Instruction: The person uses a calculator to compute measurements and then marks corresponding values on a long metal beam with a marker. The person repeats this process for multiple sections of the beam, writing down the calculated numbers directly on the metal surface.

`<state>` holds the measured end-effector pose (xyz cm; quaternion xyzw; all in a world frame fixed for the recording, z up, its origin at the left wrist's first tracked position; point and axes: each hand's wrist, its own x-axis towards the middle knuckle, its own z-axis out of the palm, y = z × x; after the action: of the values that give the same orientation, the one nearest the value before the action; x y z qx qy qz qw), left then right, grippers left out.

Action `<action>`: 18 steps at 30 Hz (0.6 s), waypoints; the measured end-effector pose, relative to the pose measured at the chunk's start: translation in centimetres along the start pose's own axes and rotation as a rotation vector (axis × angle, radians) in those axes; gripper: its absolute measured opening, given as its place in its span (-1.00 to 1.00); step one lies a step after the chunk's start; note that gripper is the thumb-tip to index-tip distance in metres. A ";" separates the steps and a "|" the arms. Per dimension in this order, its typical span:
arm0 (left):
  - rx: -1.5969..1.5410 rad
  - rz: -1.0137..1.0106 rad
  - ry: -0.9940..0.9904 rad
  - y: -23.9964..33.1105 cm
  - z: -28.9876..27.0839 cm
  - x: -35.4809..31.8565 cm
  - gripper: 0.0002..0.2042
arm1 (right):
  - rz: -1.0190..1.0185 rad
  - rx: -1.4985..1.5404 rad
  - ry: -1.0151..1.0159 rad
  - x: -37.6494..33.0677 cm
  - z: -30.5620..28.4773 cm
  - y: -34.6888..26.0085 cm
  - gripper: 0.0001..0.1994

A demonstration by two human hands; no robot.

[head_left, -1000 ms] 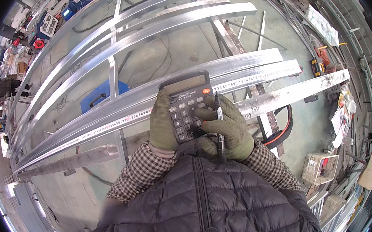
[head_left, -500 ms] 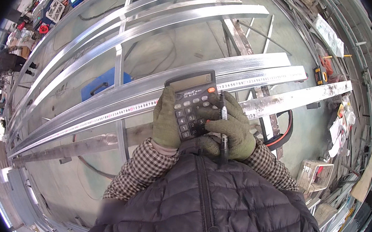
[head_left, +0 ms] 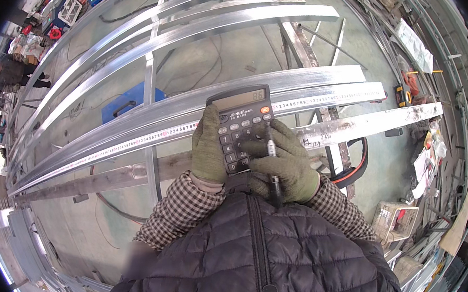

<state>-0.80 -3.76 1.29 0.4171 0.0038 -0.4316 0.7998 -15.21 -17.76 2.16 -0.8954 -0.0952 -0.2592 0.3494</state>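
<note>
Keying numbers: left hand fingers gripping calculator, right hand clutching pen, pressing keys w/ fingertip; next needing accurate key hits

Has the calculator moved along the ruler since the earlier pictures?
No. The calculator lies at the same stretch of the ruler, held by the left hand.

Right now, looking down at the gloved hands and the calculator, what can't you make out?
Head view only:
- Calculator: lower keys hidden under the right hand; left edge covered by the left hand.
- Which key is pressed: the fingertip hides it.
- Pen: tip lost against the black jacket.
- Ruler marks: too small to tell apart.
- Floor clutter at the right rim: bent and blurred by the fisheye.
- Long rails: ends cut off by the edge.
</note>
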 end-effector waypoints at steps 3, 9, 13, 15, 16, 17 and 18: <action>0.018 0.017 0.014 -0.1 0.2 -0.1 -0.34 | 0.030 -0.011 -0.038 0.0 0.1 -0.2 -0.57; 0.024 0.043 0.027 -0.2 0.1 0.3 -0.37 | -0.071 0.021 -0.044 -0.3 0.4 -0.3 -0.57; -0.010 0.039 0.031 -0.1 0.0 0.6 -0.42 | -0.134 0.083 -0.063 -0.6 0.8 -0.1 -0.58; -0.008 0.030 0.058 -0.1 0.0 0.7 -0.41 | -0.116 0.061 -0.086 -0.6 0.9 -0.1 -0.61; -0.016 0.025 0.068 -0.1 0.0 0.7 -0.41 | -0.113 0.054 -0.087 -0.6 0.9 -0.1 -0.62; -0.023 0.024 0.061 -0.1 0.1 0.8 -0.41 | -0.113 0.060 -0.086 -0.7 0.8 -0.1 -0.62; -0.024 0.014 0.051 0.0 0.0 0.7 -0.40 | -0.114 0.066 -0.082 -0.7 0.7 0.0 -0.63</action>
<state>-0.32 -4.28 1.04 0.4182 0.0265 -0.4154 0.8074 -15.55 -17.28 1.41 -0.8863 -0.1688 -0.2387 0.3592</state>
